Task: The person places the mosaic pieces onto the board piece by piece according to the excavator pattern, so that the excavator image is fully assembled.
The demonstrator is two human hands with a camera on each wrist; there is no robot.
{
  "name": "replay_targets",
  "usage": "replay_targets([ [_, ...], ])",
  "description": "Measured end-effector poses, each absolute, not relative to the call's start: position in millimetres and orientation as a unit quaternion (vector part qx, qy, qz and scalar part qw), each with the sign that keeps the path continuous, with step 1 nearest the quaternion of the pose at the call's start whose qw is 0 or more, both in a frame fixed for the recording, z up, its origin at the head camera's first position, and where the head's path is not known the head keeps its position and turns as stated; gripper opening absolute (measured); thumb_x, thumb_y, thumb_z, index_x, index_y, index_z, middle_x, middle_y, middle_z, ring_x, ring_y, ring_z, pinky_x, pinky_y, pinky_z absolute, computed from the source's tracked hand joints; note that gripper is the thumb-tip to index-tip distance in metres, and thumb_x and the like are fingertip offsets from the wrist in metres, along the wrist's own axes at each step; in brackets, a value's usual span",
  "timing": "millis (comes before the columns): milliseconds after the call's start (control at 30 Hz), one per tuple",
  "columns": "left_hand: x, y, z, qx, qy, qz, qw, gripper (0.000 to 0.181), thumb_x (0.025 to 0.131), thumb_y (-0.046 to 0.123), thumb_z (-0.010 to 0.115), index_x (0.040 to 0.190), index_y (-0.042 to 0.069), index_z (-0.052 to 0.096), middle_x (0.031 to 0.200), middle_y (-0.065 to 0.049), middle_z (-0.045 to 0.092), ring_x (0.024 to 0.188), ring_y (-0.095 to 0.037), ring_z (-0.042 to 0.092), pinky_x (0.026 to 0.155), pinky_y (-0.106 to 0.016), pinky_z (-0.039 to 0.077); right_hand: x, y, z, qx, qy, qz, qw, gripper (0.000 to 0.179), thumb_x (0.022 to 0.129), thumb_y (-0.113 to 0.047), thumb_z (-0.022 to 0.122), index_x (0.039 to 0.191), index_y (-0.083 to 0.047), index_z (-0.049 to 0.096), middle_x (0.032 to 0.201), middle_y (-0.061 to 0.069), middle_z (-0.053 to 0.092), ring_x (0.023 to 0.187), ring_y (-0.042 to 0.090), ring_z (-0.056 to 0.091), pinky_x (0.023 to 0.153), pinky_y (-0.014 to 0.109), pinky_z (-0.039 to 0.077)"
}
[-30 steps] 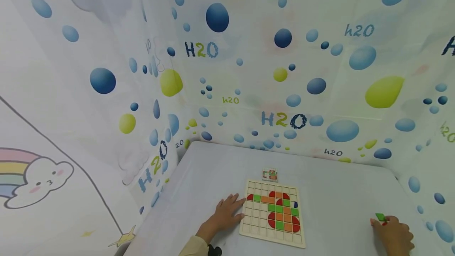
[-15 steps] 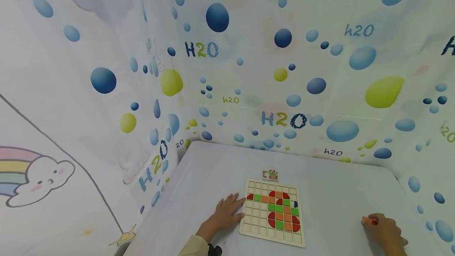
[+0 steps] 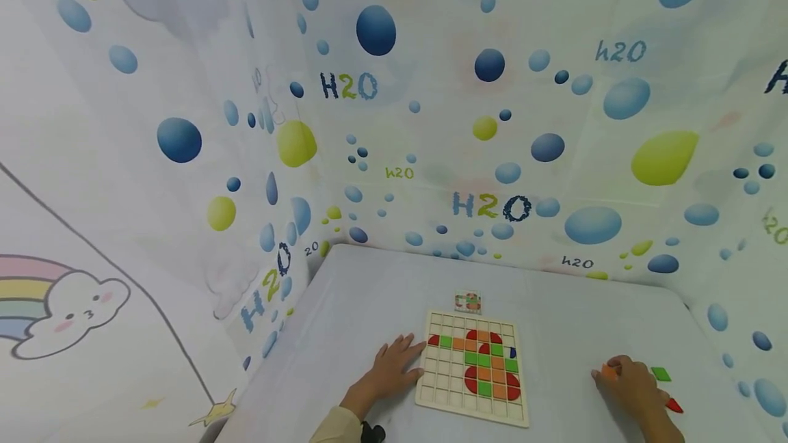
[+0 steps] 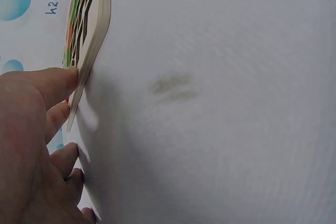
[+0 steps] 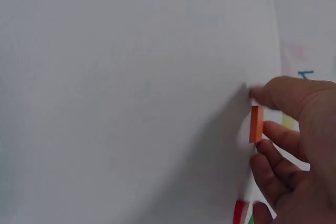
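A square wooden board (image 3: pixel 440 388) with a grid of recesses lies on the table, partly filled with red, green and orange tiles and one dark blue-and-white tile. My left hand (image 3: pixel 389 368) rests beside its left edge, fingers spread, thumb and fingertips touching the rim; the left wrist view shows this thumb (image 4: pixel 58 85) against the board's side. Right of the board, my right hand (image 3: pixel 634 388) holds a small orange tile (image 5: pixel 256 124) between thumb and fingers, low over the table. Just beyond that hand lie a green tile (image 3: pixel 661 374) and a red tile (image 3: pixel 675 405), the red one partly hidden.
Behind the board lies a small pattern card (image 3: pixel 468 301) with a similar coloured picture. The white table (image 3: pixel 369 292) meets walls hung with printed sheets (image 3: pixel 431 122) at its back and sides.
My right hand has moved left toward the board with the orange tile, uncovering the green and red tiles behind it. My left hand and the board have stayed put.
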State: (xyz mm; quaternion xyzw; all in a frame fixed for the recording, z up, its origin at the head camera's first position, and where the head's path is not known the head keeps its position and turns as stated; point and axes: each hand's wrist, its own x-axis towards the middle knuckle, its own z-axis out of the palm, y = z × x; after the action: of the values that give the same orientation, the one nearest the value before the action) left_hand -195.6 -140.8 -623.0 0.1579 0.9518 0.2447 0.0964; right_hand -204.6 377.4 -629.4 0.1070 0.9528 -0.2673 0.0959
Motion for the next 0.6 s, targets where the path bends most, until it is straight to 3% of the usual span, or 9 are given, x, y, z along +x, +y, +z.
replay_targets([
  [100, -195.8, -141.0, -621.4, 0.157, 0.951, 0.249, 0.099, 0.059, 0.104, 0.042, 0.064, 0.159, 0.025, 0.050, 0.168, -0.013, 0.040, 0.157, -0.040, 0.032, 0.124, -0.069, 0.023, -209.7, 368.5, -627.6, 0.070, 0.951, -0.286, 0.092, 0.050, 0.098, -0.033, 0.070, 0.123, 0.009, 0.060, 0.109, 0.027, 0.063, 0.101, 0.040, 0.061, 0.075, 0.062, 0.040],
  [167, -195.5, -140.8, -621.6, 0.155, 0.951, 0.247, 0.100, 0.059, 0.105, 0.043, 0.064, 0.159, 0.025, 0.049, 0.169, -0.012, 0.039, 0.157, -0.040, 0.032, 0.124, -0.068, 0.023, -212.0, 362.3, -626.5, 0.051, 0.949, -0.297, 0.087, 0.047, 0.098, -0.029, 0.070, 0.123, 0.010, 0.060, 0.109, 0.025, 0.064, 0.102, 0.039, 0.062, 0.076, 0.061, 0.041],
  [267, -195.3, -140.4, -622.0, 0.158, 0.951, 0.249, 0.097, 0.059, 0.105, 0.042, 0.064, 0.159, 0.025, 0.050, 0.168, -0.013, 0.040, 0.157, -0.040, 0.032, 0.124, -0.069, 0.023, -213.4, 352.9, -624.4, 0.038, 0.949, -0.301, 0.082, 0.055, 0.097, -0.038, 0.074, 0.121, 0.009, 0.061, 0.107, 0.022, 0.066, 0.101, 0.037, 0.063, 0.079, 0.060, 0.047],
  [400, -194.2, -140.1, -621.9, 0.159, 0.948, 0.256, 0.099, 0.059, 0.105, 0.042, 0.063, 0.159, 0.025, 0.049, 0.169, -0.013, 0.039, 0.157, -0.040, 0.032, 0.125, -0.069, 0.022, -213.8, 340.5, -619.8, 0.049, 0.944, -0.306, 0.114, 0.075, 0.090, -0.057, 0.079, 0.123, 0.007, 0.060, 0.101, 0.018, 0.064, 0.093, 0.031, 0.061, 0.079, 0.050, 0.052],
  [467, -194.1, -140.3, -621.8, 0.158, 0.949, 0.255, 0.099, 0.059, 0.104, 0.042, 0.064, 0.159, 0.025, 0.050, 0.168, -0.013, 0.039, 0.157, -0.040, 0.032, 0.124, -0.069, 0.022, -213.7, 334.5, -616.7, 0.052, 0.940, -0.310, 0.131, 0.079, 0.088, -0.058, 0.080, 0.125, 0.008, 0.059, 0.102, 0.018, 0.063, 0.092, 0.029, 0.059, 0.078, 0.047, 0.053],
  [600, -195.0, -140.7, -622.2, 0.157, 0.950, 0.251, 0.096, 0.059, 0.105, 0.042, 0.063, 0.159, 0.025, 0.050, 0.168, -0.013, 0.039, 0.157, -0.040, 0.032, 0.124, -0.069, 0.022, -212.4, 326.4, -610.8, 0.026, 0.935, -0.328, 0.133, 0.057, 0.093, -0.033, 0.080, 0.124, 0.010, 0.058, 0.107, 0.023, 0.063, 0.098, 0.032, 0.062, 0.083, 0.050, 0.055],
])
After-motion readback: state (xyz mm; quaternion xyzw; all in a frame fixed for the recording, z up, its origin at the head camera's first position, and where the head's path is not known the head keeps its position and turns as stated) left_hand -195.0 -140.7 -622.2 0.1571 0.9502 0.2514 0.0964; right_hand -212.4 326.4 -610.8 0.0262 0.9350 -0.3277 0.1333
